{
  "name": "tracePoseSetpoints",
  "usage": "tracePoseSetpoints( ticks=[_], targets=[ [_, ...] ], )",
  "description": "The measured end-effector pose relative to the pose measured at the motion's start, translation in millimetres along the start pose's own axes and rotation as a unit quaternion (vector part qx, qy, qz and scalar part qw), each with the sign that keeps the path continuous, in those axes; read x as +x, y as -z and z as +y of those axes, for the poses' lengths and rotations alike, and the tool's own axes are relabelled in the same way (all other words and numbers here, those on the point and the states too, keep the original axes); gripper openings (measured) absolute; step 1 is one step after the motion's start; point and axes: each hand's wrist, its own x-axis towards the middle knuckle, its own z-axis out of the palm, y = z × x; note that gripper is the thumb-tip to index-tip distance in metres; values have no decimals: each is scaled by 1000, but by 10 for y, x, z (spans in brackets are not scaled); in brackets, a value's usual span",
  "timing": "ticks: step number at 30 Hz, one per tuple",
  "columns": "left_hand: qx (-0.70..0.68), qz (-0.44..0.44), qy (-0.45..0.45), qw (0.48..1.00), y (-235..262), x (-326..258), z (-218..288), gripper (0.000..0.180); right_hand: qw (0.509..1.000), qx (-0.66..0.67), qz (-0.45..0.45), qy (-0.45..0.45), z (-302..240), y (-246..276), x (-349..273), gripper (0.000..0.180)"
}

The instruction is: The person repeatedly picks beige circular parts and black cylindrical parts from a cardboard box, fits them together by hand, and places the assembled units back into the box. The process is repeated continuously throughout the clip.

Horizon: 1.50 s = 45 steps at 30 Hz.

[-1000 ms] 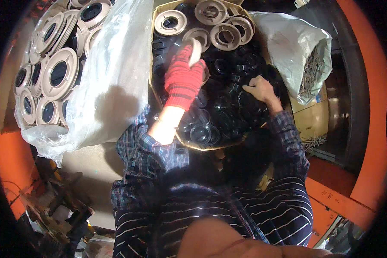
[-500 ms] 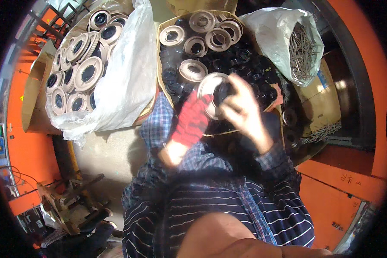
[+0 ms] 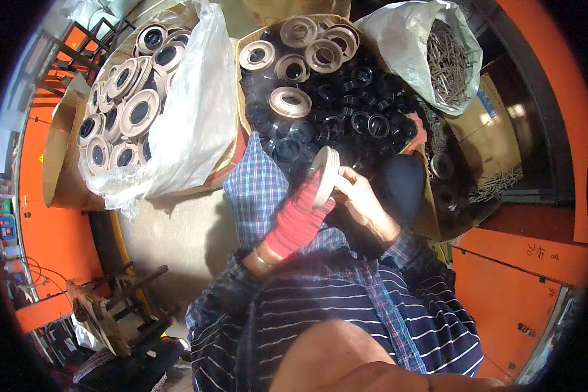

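A beige ring-shaped disc (image 3: 327, 175) stands nearly edge-on in front of me. My left hand (image 3: 298, 219), in a red glove, is closed around its left and lower side. Bare, my right hand (image 3: 363, 202) has its fingertips pressed together against the disc's right face. Any small part under those fingertips is hidden. Just beyond both hands is a box (image 3: 243, 108) holding many black plastic rings (image 3: 336, 124). On top of these lie several loose beige discs, the closest being a stacked-looking one (image 3: 290, 102).
To the left, a box lined with a clear plastic bag (image 3: 193, 124) holds beige discs with black centres (image 3: 139, 112). At the far right, a white sack (image 3: 398, 32) contains metal pins (image 3: 447, 65). A cardboard box (image 3: 496, 140) sits beneath it. A wooden stool (image 3: 114, 313) stands at lower left.
The disc has come nearer my body and turned from face-up to edge-on. My right hand, blurred near a black ring before, has moved down to the disc's right face.
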Motion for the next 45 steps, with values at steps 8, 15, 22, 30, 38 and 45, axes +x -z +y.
tracePoseSetpoints(
  ticks=[8, 15, 22, 30, 38, 45],
  targets=[
    [-317, -23, 261, 912, 165, 80, -36, 54, 887, -338, 49, 311, -22, -64, 10, 46],
    [-153, -56, 166, 973, 83, 88, -129, 60, 994, -76, -58, -56, -258, -27, 131, 49],
    [-211, -28, 144, 966, 154, 113, -47, 59, 833, -469, 54, 289, -221, -32, -78, 59],
    [-271, 0, 224, 936, 176, 44, -34, 54, 848, -410, -30, 335, -257, 15, -19, 58],
    [-21, -50, -28, 998, 278, 94, 85, 63, 979, 105, -155, -84, -143, -97, -207, 36],
    [-27, -97, -61, 993, 656, 107, -58, 69, 984, 8, -175, -14, -212, -374, -115, 44]
  ],
)
